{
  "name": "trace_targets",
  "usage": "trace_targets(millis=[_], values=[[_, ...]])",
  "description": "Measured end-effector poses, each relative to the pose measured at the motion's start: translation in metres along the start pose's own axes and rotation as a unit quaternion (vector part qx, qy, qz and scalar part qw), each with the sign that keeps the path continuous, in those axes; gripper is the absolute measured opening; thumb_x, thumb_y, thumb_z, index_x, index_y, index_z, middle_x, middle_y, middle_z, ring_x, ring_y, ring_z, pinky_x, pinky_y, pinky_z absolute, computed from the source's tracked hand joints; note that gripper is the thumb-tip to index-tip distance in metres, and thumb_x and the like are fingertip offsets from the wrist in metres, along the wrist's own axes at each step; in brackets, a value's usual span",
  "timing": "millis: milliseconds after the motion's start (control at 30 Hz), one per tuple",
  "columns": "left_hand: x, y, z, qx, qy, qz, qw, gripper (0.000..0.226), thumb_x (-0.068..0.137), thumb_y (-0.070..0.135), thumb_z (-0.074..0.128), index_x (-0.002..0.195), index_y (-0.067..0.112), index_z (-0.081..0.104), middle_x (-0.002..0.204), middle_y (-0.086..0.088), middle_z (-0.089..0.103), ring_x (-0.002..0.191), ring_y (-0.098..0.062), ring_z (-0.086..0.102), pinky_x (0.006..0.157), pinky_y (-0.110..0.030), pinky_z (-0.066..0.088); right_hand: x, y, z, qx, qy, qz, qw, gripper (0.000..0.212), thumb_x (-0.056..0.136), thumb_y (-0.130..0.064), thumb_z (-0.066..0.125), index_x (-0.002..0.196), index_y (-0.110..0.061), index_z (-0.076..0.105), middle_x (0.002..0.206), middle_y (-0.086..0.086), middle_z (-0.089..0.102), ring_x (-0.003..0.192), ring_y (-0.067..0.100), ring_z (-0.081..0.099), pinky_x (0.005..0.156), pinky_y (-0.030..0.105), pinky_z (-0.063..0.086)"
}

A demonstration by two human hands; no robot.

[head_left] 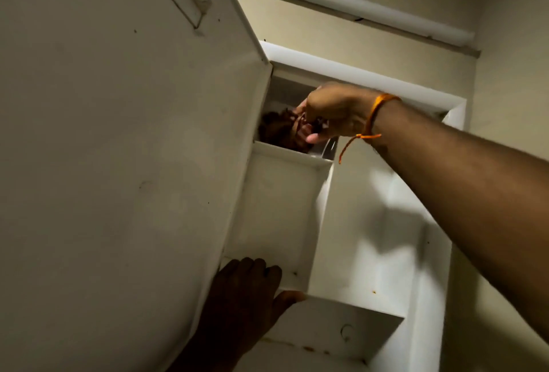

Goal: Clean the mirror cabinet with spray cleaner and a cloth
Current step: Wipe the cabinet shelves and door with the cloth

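Open cabinet door (104,164) filled near left, swung wide so interior was reachable. Left hand (246,291) gripped lower shelf edge (294,279), fingers above, thumb beneath, likely steadying. Right hand (332,113), orange thread (371,122) at wrist, reached into far top compartment (285,89) of mirror cabinet (356,71), fingers closed round dark cloth (276,129) bunched against left inner wall, likely wiping corner. Spray cleaner not in view.

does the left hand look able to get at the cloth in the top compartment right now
Probably not directly. The left hand grips the lower shelf, the upper shelf lies between it and the cloth, and the right hand holding the cloth fills that opening. It would have to let go first.
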State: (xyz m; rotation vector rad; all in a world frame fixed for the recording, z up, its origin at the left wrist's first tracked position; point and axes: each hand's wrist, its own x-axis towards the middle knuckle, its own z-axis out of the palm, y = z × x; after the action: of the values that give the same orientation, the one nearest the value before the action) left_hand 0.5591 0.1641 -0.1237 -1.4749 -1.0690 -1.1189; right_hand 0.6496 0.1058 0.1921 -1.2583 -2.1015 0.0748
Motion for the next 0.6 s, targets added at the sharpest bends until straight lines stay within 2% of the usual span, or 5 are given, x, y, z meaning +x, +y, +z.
trace_targets(millis=[67, 167, 400, 533, 600], values=[[0.0, 0.0, -0.001, -0.001, -0.002, -0.002, 1.0, 0.061, 0.089, 0.074, 0.038, 0.067, 0.02, 0.056, 0.06, 0.001, 0.051, 0.054, -0.018, 0.051, 0.052, -0.031, 0.041, 0.002, 0.001, 0.003, 0.213, 0.014, -0.011, 0.977, 0.041, 0.088, 0.013, 0.036, 0.111, -0.002, 0.067, 0.105, 0.015, 0.066, 0.094, 0.026, 0.066, 0.061, 0.033, 0.059], [-0.001, -0.001, -0.001, -0.01, -0.003, -0.002, 1.0, 0.061, 0.089, 0.074, 0.038, 0.067, 0.02, 0.056, 0.06, 0.001, 0.051, 0.054, -0.018, 0.051, 0.051, -0.031, 0.041, 0.016, 0.005, 0.02, 0.26, 0.095, -0.048, 0.96, 0.038, 0.086, 0.016, 0.041, 0.107, 0.002, 0.07, 0.105, 0.024, 0.069, 0.091, 0.036, 0.07, 0.065, 0.042, 0.062], [-0.003, 0.001, 0.002, -0.003, 0.012, -0.001, 1.0, 0.06, 0.09, 0.072, 0.04, 0.067, 0.02, 0.057, 0.061, 0.001, 0.051, 0.055, -0.018, 0.052, 0.052, -0.032, 0.042, 0.023, 0.004, 0.042, -0.001, 0.038, -0.108, 0.993, 0.038, 0.085, 0.017, 0.039, 0.109, 0.007, 0.067, 0.097, 0.023, 0.069, 0.086, 0.035, 0.07, 0.07, 0.043, 0.061], [-0.002, 0.001, 0.002, -0.003, 0.007, 0.002, 1.0, 0.061, 0.09, 0.073, 0.038, 0.069, 0.02, 0.058, 0.062, 0.002, 0.053, 0.056, -0.018, 0.053, 0.054, -0.031, 0.044, 0.017, -0.008, 0.033, -0.242, 0.023, -0.161, 0.956, 0.038, 0.083, 0.005, 0.047, 0.107, -0.009, 0.074, 0.092, 0.011, 0.071, 0.072, 0.02, 0.065, 0.054, 0.024, 0.051], [-0.001, -0.001, 0.002, -0.004, 0.002, 0.001, 1.0, 0.062, 0.09, 0.073, 0.037, 0.068, 0.02, 0.059, 0.061, 0.002, 0.054, 0.056, -0.017, 0.053, 0.054, -0.03, 0.043, 0.015, -0.014, 0.028, -0.334, 0.024, -0.173, 0.926, 0.03, 0.084, -0.003, 0.053, 0.104, -0.01, 0.074, 0.092, 0.011, 0.07, 0.079, 0.024, 0.065, 0.059, 0.027, 0.05]])
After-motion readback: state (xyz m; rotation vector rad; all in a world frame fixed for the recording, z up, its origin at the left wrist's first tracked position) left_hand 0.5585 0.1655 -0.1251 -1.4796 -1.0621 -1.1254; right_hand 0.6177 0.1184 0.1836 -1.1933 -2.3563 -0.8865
